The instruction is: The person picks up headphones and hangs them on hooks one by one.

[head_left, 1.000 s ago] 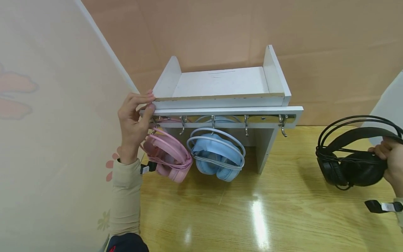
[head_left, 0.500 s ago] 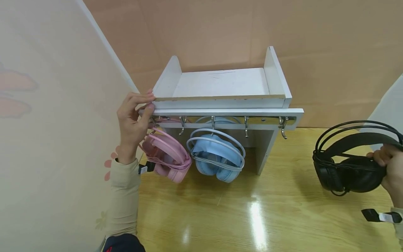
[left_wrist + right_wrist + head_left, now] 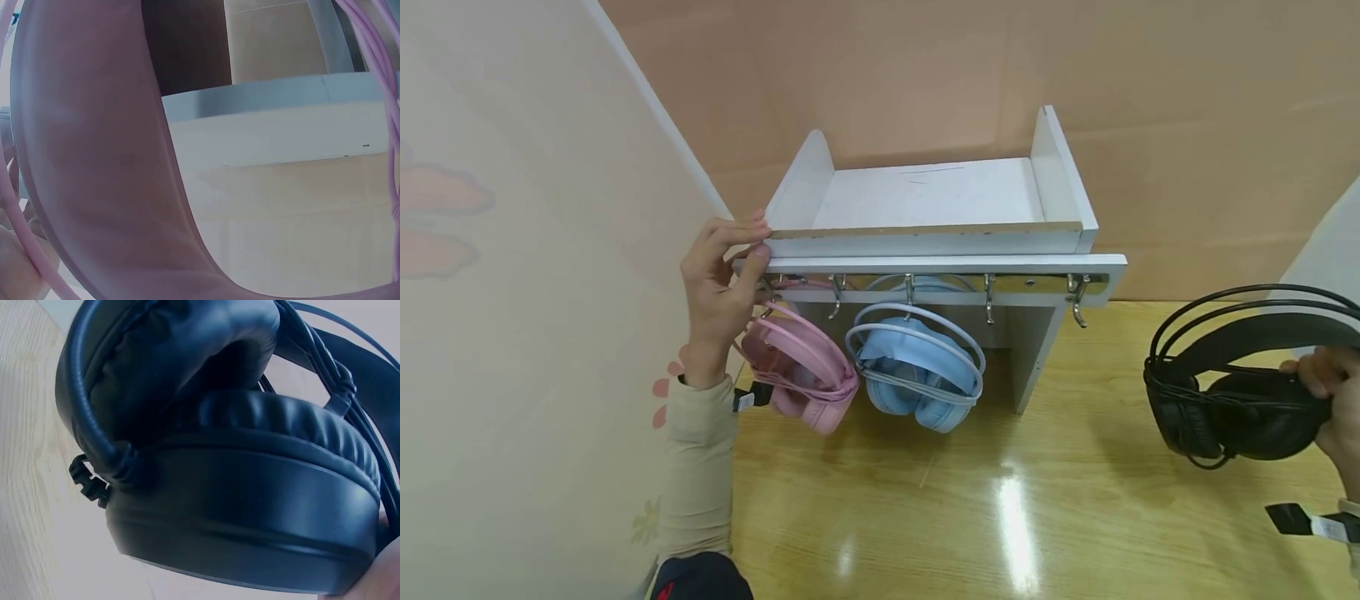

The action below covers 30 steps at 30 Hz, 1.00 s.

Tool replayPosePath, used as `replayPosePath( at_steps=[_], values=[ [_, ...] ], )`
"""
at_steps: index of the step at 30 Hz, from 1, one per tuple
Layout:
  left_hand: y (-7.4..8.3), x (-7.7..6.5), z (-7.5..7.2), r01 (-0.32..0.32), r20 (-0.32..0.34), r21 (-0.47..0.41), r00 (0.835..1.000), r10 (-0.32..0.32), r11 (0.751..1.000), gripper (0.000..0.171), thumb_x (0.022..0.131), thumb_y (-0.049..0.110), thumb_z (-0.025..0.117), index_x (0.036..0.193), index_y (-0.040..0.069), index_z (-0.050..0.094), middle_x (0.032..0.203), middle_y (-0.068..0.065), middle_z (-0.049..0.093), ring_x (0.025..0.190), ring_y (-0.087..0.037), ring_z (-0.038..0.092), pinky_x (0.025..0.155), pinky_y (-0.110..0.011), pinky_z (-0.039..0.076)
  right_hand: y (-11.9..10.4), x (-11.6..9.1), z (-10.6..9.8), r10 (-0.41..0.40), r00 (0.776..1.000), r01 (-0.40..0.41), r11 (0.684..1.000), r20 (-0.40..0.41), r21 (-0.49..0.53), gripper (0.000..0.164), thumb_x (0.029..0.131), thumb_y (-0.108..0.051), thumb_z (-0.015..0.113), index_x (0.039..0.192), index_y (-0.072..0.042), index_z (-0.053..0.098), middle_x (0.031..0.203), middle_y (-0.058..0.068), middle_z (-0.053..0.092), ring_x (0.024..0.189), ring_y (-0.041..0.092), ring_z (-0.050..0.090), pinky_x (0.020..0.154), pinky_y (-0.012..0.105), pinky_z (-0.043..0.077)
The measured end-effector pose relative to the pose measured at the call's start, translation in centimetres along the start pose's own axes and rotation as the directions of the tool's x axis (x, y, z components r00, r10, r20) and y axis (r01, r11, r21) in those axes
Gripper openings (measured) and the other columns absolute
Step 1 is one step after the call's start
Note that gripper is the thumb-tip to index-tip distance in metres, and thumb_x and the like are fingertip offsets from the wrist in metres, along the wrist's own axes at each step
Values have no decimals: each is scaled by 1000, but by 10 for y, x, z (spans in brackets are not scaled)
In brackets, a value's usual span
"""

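My left hand [image 3: 718, 287] grips the left end of a white shelf with a hook rail [image 3: 925, 265], fingers on top and thumb at the front. Just beside that hand, pink headphones [image 3: 805, 367] hang from the leftmost hook; their headband [image 3: 94, 150] fills much of the left wrist view. Light blue headphones [image 3: 917, 367] hang from a middle hook. At the far right my right hand [image 3: 1341, 400] holds black headphones [image 3: 1232, 400] above the floor. In the right wrist view their ear cup [image 3: 244, 500] is close, with the cable wound around them.
Bare metal hooks [image 3: 988, 300] stick out between the blue headphones and the rail's right end, where another hook [image 3: 1077, 302] sits. A shiny wooden surface [image 3: 940, 517] lies below. A patterned pale panel [image 3: 550, 333] stands at left, a brown backdrop [image 3: 1187, 150] behind.
The black headphones in my right hand have dropped slightly and shifted a little left. My left hand keeps its grip on the shelf; the hanging headphones stay put.
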<state>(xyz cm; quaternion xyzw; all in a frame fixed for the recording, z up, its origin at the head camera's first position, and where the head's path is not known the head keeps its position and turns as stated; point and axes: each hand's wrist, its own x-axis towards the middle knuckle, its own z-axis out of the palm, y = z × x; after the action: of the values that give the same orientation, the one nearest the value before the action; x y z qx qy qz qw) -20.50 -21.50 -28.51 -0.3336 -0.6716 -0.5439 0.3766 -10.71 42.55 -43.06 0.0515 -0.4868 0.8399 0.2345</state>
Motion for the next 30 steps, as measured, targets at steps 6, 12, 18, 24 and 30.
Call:
replayPosePath(
  at_steps=[6, 12, 18, 24, 30],
  values=[
    [1, 0, -1, -4, -9, 3, 1000, 5, 1000, 12, 92, -11, 67, 101, -16, 73, 105, 3, 70, 120, -29, 74, 100, -34, 65, -2, -4, 5, -7, 998, 1, 995, 56, 98, 52, 111, 6, 16, 61, -4, 26, 48, 4, 20, 39, 15, 14, 56, 24, 54],
    [1, -1, -2, -3, -4, 2, 1000, 3, 1000, 12, 91, -12, 67, 101, -16, 73, 106, 3, 71, 120, -29, 74, 101, -34, 65, -6, -13, 14, -12, 998, 6, 995, 63, 101, 47, 110, 8, 16, 66, -3, 32, 45, 0, 38, 39, 16, 14, 54, 25, 55],
    [1, -2, -3, -3, 1, 1, 1000, 3, 1000, 13, 91, -12, 67, 101, -16, 73, 106, 2, 71, 120, -29, 74, 101, -35, 64, -7, -21, 32, -50, 998, 50, 999, 36, 14, 47, 110, 7, 22, 65, -6, 30, 45, -6, 41, 39, 13, 15, 57, 21, 57],
    [0, -1, -3, -3, -1, 5, 1000, 3, 1000, 13, 91, -10, 68, 102, -16, 73, 106, 2, 71, 120, -29, 74, 100, -33, 65, -10, -26, 49, -56, 998, 55, 996, 12, 75, 50, 109, 8, 22, 62, -4, 30, 46, -3, 36, 39, 13, 15, 56, 23, 59],
    [0, -1, -3, -2, -8, 3, 1000, 2, 1000, 13, 91, -11, 68, 101, -16, 73, 105, 2, 71, 119, -29, 74, 102, -36, 64, -12, -32, 59, -64, 998, 62, 981, 2, 184, 51, 108, 10, 17, 60, -1, 31, 48, 3, 21, 38, 13, 15, 54, 27, 58]
  ],
)
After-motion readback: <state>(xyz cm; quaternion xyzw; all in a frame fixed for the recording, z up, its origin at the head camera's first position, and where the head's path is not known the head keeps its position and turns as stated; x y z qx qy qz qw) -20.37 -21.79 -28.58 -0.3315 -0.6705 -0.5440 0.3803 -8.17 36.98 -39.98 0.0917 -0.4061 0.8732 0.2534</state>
